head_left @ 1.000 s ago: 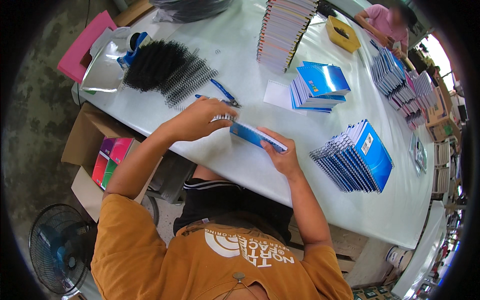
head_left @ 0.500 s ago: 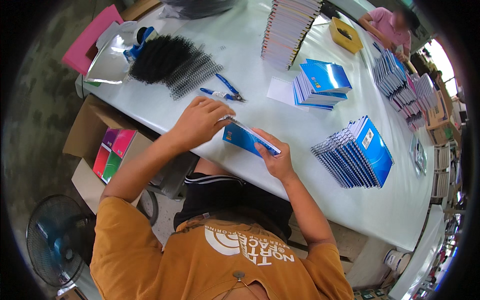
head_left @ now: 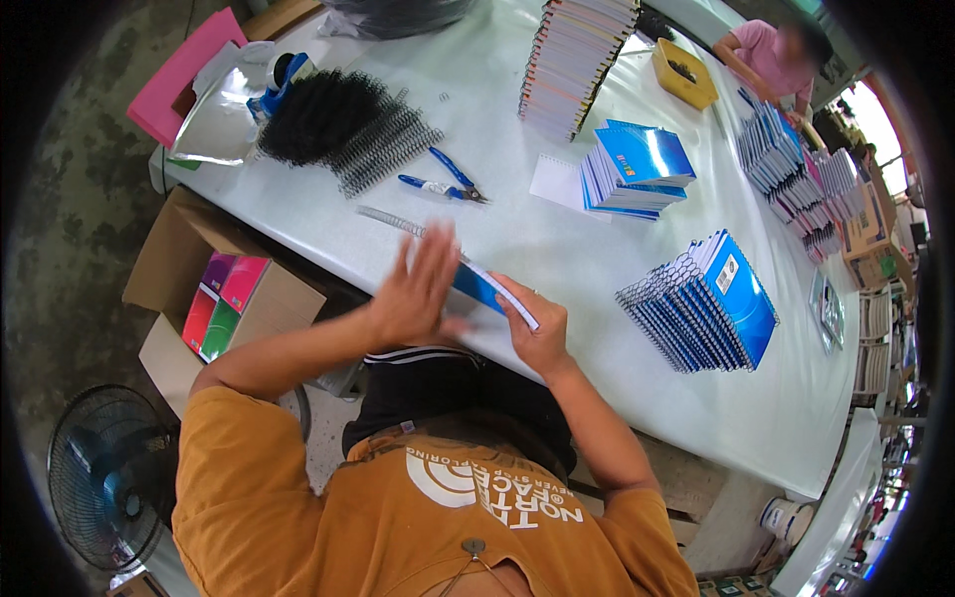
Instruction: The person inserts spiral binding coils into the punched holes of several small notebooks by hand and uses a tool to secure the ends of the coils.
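Observation:
My right hand (head_left: 540,326) grips a blue-covered notebook (head_left: 477,286) by its right end, tilted with its white page edge up. From the notebook's far left end a spiral binding coil (head_left: 386,218) sticks out over the table. Beside that end, my left hand (head_left: 413,296) is spread with fingers stretched out, partly smeared by motion. Nothing shows in its grasp, though it covers part of the notebook. Beyond the hands lie blue-handled cutting pliers (head_left: 434,187) and another blue-handled tool (head_left: 453,167).
Loose black coils (head_left: 333,119) are heaped at the far left. Bound blue notebooks (head_left: 741,303) stand stacked to the right, with blue-covered pads (head_left: 647,164) behind. Beyond are a tall notebook stack (head_left: 577,65), a yellow tray (head_left: 684,75) and a co-worker (head_left: 771,55). A carton (head_left: 264,308) stands left.
My left hand has gone from pinching at the notebook's edge to spread fingers, lower down. The coil now extends out to the left. My right hand and the notebook shifted slightly left and nearer.

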A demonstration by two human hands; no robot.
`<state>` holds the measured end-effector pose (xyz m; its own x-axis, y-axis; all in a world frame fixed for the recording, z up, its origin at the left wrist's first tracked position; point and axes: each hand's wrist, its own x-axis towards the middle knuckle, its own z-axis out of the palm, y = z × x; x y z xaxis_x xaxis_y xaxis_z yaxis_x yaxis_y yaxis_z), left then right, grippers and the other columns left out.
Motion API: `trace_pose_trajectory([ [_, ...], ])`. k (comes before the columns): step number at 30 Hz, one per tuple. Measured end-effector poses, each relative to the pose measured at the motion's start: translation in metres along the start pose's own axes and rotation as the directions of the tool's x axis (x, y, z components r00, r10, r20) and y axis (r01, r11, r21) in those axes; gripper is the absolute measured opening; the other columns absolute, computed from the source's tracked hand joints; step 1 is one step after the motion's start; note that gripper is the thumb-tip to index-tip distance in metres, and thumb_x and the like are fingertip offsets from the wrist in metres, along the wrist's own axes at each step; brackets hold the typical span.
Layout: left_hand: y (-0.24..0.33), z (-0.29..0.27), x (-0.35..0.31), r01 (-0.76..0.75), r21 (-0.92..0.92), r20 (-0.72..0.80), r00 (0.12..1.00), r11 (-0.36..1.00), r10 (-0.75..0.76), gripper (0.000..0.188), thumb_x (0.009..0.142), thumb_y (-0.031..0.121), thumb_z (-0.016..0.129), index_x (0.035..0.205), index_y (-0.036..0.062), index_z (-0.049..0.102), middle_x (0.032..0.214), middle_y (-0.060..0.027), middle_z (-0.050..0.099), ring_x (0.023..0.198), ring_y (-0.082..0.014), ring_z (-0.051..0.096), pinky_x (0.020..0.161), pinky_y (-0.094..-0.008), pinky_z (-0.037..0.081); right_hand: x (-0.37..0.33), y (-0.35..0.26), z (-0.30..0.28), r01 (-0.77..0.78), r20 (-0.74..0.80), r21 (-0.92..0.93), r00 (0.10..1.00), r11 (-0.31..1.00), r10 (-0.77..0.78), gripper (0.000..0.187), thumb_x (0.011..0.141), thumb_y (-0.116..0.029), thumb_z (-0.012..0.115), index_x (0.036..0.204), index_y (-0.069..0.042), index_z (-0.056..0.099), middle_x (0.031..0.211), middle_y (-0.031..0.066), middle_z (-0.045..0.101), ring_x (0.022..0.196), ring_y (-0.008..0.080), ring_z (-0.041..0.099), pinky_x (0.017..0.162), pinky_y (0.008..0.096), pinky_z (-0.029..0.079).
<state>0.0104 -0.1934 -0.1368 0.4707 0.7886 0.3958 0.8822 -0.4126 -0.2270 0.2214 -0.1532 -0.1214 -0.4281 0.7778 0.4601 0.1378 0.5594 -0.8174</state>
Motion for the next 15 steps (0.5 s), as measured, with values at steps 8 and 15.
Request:
trace_pose_trajectory([
  [8, 0.006, 0.001, -0.007, -0.001, -0.076, -0.285, 0.958, 0.997, -0.021, 0.109, 0.073, 0.077, 0.031, 0.131, -0.0152, 0.024, 0.137, -0.0377, 0.016, 0.131, -0.0528, 0.004, 0.102, -0.0616, -0.002, -0.017, -0.014, 0.02, 0.163, -0.014, -0.054, 0.986, 0.985, -0.164, 0.037, 0.074, 0.01, 0.056, 0.109, 0.0, 0.059, 0.098, 0.0163, 0.065, 0.081, 0.0291, 0.065, 0.07, 0.0318, 0.052],
  [15, -0.002, 0.062, -0.024, 0.161, -0.453, -0.314, 0.892, 0.877, -0.326, 0.11, 0.072, 0.076, 0.038, 0.136, -0.0113, 0.018, 0.138, -0.0379, 0.015, 0.131, -0.0519, 0.006, 0.104, -0.06, -0.002, -0.022, -0.02, 0.019, 0.261, 0.035, -0.085, 0.965, 0.962, -0.259, 0.046, 0.07, 0.014, 0.052, 0.113, 0.001, 0.057, 0.103, 0.0178, 0.063, 0.087, 0.031, 0.064, 0.072, 0.0343, 0.052],
])
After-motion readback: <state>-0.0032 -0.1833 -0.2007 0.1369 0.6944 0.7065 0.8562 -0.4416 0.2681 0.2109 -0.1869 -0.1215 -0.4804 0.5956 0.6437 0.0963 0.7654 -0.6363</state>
